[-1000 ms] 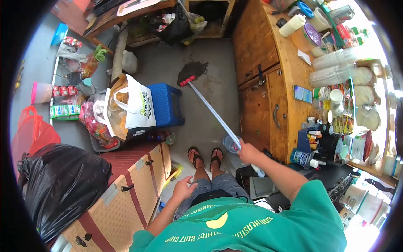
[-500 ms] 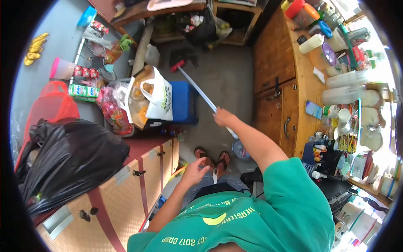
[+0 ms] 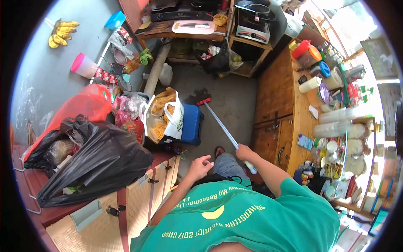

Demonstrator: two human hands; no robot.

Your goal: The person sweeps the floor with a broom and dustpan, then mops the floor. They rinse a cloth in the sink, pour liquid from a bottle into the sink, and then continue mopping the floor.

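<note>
My right hand (image 3: 244,153) is wrapped round the long pale handle of a broom (image 3: 222,126), near its upper end. The broom slants away from me to the left. Its red head (image 3: 204,101) with dark bristles (image 3: 197,96) is down at the grey floor, just past the blue stool (image 3: 192,126). My left hand (image 3: 200,169) hangs in front of my waist with nothing in it, fingers apart and a little bent. Left of the broom stands a white bag (image 3: 176,122) with orange-yellow contents, beside the stool.
Wooden cabinets (image 3: 273,96) with a crowded countertop line the right. Ahead, a black plastic bag (image 3: 214,61) hangs below the stove shelf, and a white jug (image 3: 166,74) stands by a pipe. On the left, a black garbage bag (image 3: 100,164) lies on woven-front cabinets (image 3: 138,193).
My view has tilted up, bringing the stove and cutting board into sight. The broom head has come nearer, to the stool's far right corner. My left hand stays free.
</note>
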